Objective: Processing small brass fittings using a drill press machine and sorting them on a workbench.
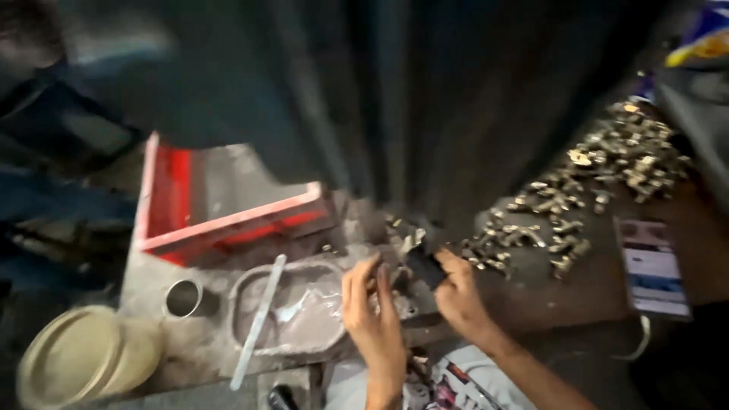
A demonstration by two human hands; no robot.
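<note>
Both my hands meet near the middle of a dusty workbench (190,349). My left hand (373,319) is raised with its fingers curled, touching small metal bits; the blur hides whether it grips one. My right hand (454,292) holds a small dark block (424,266) at its fingertips. Just right of my hands lies a heap of small brass-coloured metal parts (600,175), spreading toward the far right.
A red-edged open box (228,220) stands at the back left. In front of it sit an oval metal tray (250,300) of grey powder with a flat metal strip (258,323) across it, a small metal cup (183,298) and a round beige lid (83,353). A phone (651,266) lies at right.
</note>
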